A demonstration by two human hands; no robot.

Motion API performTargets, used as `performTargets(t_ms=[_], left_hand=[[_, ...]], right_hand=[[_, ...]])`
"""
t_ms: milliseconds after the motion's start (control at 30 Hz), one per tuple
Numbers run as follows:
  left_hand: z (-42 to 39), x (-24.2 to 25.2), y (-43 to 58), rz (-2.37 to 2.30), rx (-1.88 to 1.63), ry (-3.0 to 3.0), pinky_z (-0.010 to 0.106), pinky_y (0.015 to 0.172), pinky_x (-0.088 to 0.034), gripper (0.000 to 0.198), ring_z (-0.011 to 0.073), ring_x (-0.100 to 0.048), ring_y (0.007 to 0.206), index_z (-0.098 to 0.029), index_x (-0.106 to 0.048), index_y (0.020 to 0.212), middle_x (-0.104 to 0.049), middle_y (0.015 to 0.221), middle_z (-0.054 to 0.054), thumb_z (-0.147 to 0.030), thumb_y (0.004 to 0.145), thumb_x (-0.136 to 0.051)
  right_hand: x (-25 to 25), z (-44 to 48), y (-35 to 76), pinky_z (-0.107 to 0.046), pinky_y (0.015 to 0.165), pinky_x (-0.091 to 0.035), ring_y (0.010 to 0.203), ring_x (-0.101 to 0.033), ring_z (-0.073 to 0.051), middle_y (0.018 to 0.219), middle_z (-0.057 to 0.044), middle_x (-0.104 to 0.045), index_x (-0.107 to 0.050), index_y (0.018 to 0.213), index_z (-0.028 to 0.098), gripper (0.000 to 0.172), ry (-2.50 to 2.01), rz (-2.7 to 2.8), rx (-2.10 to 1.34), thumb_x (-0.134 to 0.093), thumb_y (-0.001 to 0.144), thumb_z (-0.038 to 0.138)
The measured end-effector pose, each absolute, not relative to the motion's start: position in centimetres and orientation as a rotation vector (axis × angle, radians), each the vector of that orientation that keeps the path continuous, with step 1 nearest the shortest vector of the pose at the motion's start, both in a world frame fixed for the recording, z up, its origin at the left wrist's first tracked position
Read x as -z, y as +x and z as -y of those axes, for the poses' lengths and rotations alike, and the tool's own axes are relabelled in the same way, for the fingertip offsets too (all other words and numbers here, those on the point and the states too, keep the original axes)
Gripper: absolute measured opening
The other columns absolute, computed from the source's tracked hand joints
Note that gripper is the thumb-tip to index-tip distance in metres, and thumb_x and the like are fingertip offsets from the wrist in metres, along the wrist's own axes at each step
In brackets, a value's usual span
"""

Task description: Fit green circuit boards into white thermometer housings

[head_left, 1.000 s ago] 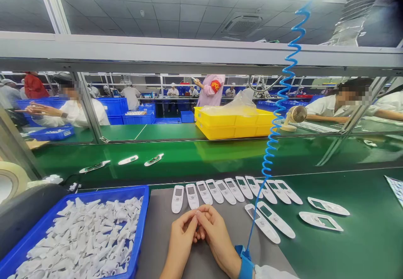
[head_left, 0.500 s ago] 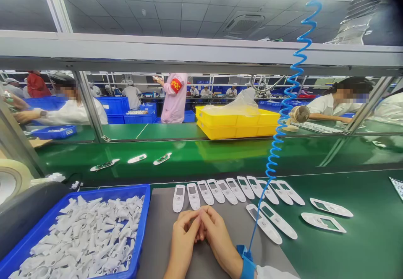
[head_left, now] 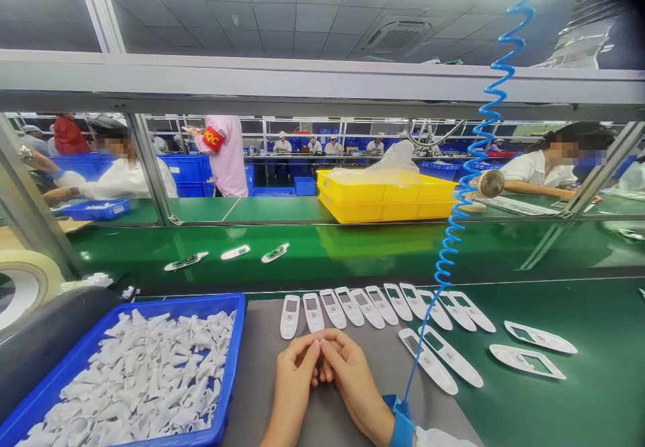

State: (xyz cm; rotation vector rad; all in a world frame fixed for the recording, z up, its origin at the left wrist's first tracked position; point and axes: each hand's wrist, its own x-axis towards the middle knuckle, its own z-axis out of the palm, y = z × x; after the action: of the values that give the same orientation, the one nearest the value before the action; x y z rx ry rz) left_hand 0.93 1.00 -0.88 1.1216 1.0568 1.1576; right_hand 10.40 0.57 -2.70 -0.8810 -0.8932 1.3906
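My left hand [head_left: 293, 385] and my right hand [head_left: 353, 381] sit together over a grey mat [head_left: 262, 346], their fingertips touching and nothing visible between them. A blue wrist strap [head_left: 402, 423] circles my right wrist, with a coiled blue cord [head_left: 461, 232] rising from it. Just beyond my fingers, a row of white plastic device casings [head_left: 349, 307] lies on the mat's far edge. Several more casings [head_left: 452, 357] lie to the right of my right hand, some on the green bench surface.
A blue tray [head_left: 233, 373] of white plastic pieces stands left of my hands. Behind it is a tape roll [head_left: 30, 284]. A green conveyor belt [head_left: 322, 249] carries several small devices [head_left: 185, 261]. Beyond a glass partition are yellow crates [head_left: 385, 198] and co-workers.
My hands stay clasped in place. The whole view drifts slightly, and the person in pink beyond the glass has moved to the left.
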Motion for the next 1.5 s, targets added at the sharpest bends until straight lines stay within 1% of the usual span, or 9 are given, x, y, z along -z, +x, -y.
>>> performTargets(t_ms=[233, 333, 433, 700, 833, 1033, 1233, 1333, 1500], left_hand=[[-1.2, 1.1, 1.0, -1.066, -1.100, 1.240, 0.019, 0.038, -0.034, 0.037, 0.0083, -0.044, 0.043, -0.012, -0.063, 0.090, -0.058, 0.068, 0.005, -0.039, 0.066, -0.055], [-0.8, 0.7, 0.9, -1.172, -1.167, 1.428, 0.023, 0.048, -0.041, 0.028, 0.0125, -0.049, 0.053, -0.017, -0.065, 0.086, -0.057, 0.072, 0.005, -0.034, 0.067, -0.055], [-0.4, 0.2, 0.8, -1.258, -1.177, 1.567, 0.026, 0.059, -0.043, 0.023, 0.0152, -0.052, 0.063, -0.020, -0.066, 0.084, -0.054, 0.074, 0.004, -0.032, 0.071, -0.051], [-0.5, 0.8, 0.8, -1.263, -1.154, 1.499, 0.027, 0.062, -0.043, 0.020, 0.0169, -0.053, 0.067, -0.018, -0.062, 0.074, -0.057, 0.076, 0.004, -0.034, 0.070, -0.051], [-0.5, 1.1, 1.0, -1.267, -1.160, 1.459, 0.024, 0.053, -0.041, 0.024, 0.0140, -0.051, 0.056, -0.017, -0.057, 0.071, -0.057, 0.067, 0.002, -0.039, 0.072, -0.048], [-0.8, 1.1, 1.0, -1.240, -1.153, 1.210, 0.022, 0.035, -0.035, 0.041, 0.0099, -0.042, 0.034, -0.019, -0.040, 0.055, -0.042, 0.045, -0.006, -0.057, 0.070, -0.037], [-0.9, 0.9, 1.1, -1.227, -1.133, 1.139, 0.022, 0.034, -0.033, 0.049, 0.0098, -0.040, 0.032, -0.019, -0.038, 0.049, -0.039, 0.038, -0.005, -0.067, 0.061, -0.038], [-0.6, 0.3, 1.2, -1.260, -1.142, 1.193, 0.022, 0.037, -0.031, 0.050, 0.0102, -0.040, 0.035, -0.019, -0.041, 0.045, -0.038, 0.037, -0.004, -0.066, 0.062, -0.039], [-0.3, -0.6, 1.3, -1.264, -1.172, 1.182, 0.022, 0.039, -0.029, 0.053, 0.0092, -0.036, 0.033, -0.019, -0.035, 0.037, -0.034, 0.033, -0.003, -0.066, 0.062, -0.039]], right_hand=[[2.5, -0.5, 10.3, -0.020, 0.041, -0.036, 0.035, -0.039, -0.006, 0.039, 0.009, -0.043, -0.049, 0.080, 0.015, 0.020, -0.822, 0.882, -1.420, -0.055, 0.073, 0.033], [1.9, -0.3, 10.3, -0.017, 0.039, -0.033, 0.035, -0.041, -0.005, 0.048, 0.006, -0.050, -0.050, 0.078, 0.014, 0.017, -0.863, 0.868, -1.403, -0.054, 0.073, 0.030], [1.8, -0.2, 10.3, -0.016, 0.037, -0.031, 0.034, -0.043, -0.004, 0.053, 0.004, -0.054, -0.050, 0.077, 0.014, 0.017, -0.896, 0.891, -1.394, -0.052, 0.075, 0.030], [2.4, -0.3, 10.3, -0.019, 0.036, -0.035, 0.032, -0.046, -0.008, 0.046, 0.005, -0.050, -0.049, 0.083, 0.015, 0.025, -0.874, 0.893, -1.436, -0.048, 0.077, 0.039], [2.1, -0.1, 10.2, -0.019, 0.035, -0.034, 0.033, -0.046, -0.009, 0.043, 0.006, -0.047, -0.049, 0.079, 0.015, 0.027, -0.904, 0.957, -1.415, -0.047, 0.078, 0.041], [2.3, -0.1, 10.2, -0.022, 0.039, -0.039, 0.034, -0.045, -0.007, 0.053, 0.003, -0.054, -0.049, 0.080, 0.016, 0.027, -0.880, 0.959, -1.427, -0.046, 0.078, 0.042], [2.6, -0.1, 10.2, -0.020, 0.038, -0.035, 0.034, -0.045, -0.007, 0.050, 0.004, -0.052, -0.050, 0.077, 0.016, 0.029, -0.879, 0.951, -1.432, -0.047, 0.077, 0.044], [2.2, -0.1, 10.1, -0.020, 0.038, -0.034, 0.034, -0.045, -0.008, 0.050, 0.005, -0.051, -0.050, 0.076, 0.016, 0.031, -0.903, 0.932, -1.440, -0.048, 0.075, 0.047], [2.1, -0.1, 10.1, -0.021, 0.039, -0.034, 0.035, -0.046, -0.008, 0.049, 0.004, -0.050, -0.050, 0.077, 0.016, 0.032, -0.930, 0.950, -1.441, -0.048, 0.075, 0.048]])
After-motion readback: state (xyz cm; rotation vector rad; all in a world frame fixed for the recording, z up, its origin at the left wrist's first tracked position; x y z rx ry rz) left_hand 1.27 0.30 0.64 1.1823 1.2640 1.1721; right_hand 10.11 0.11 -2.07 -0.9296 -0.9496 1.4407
